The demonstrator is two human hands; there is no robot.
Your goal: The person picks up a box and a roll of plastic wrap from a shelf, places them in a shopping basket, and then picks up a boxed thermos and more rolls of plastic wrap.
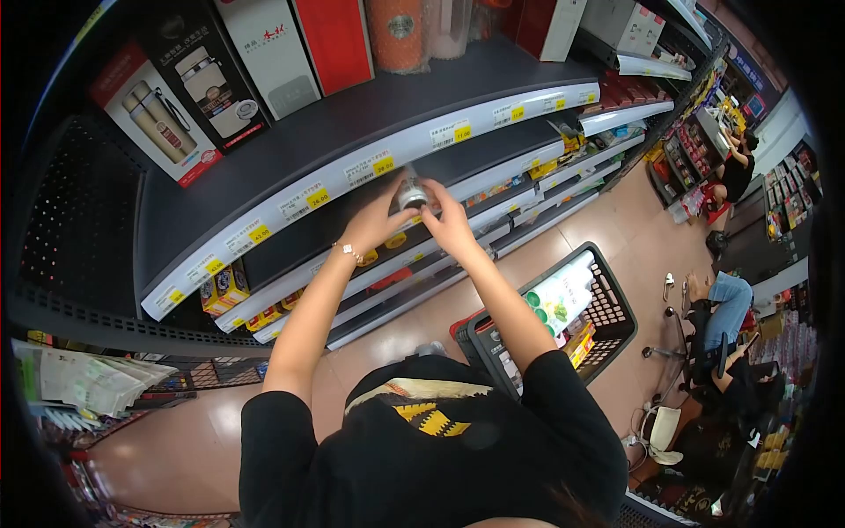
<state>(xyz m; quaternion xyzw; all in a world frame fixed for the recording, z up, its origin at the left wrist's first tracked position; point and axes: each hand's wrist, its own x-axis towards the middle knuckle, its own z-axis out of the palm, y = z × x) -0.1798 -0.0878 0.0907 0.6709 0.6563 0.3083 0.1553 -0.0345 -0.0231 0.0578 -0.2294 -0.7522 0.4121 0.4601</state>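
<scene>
A: Looking through the head view, you have both hands up at the shelf edge (370, 167), closed around one small can (411, 192). Your left hand (374, 224) wraps it from below and the side, fingers curled; your right hand (449, 220) cups the other side, fingers bent over the top.

B: Is the can on the shelf or off it?

A: Hard to tell — it sits right in front of the price strip, level with the yellow price tag (384, 165), and your fingers hide its base. I judge it to be in your grip rather than standing free.

B: So which step is this?

A: As I read it, you are handling the can at the shelf — either placing it or lifting it away; a single frame does not settle which. Whatever comes next calls for keeping both grips firm and the can upright, clear of the shelf lip.

B: Anything else close by?

A: A black shopping basket (616, 308) stands on the floor to your right, holding a white-and-green pack (559, 295). Boxed flasks (158, 114) fill the top shelf, and another person (735, 172) stands well apart down the aisle.
</scene>
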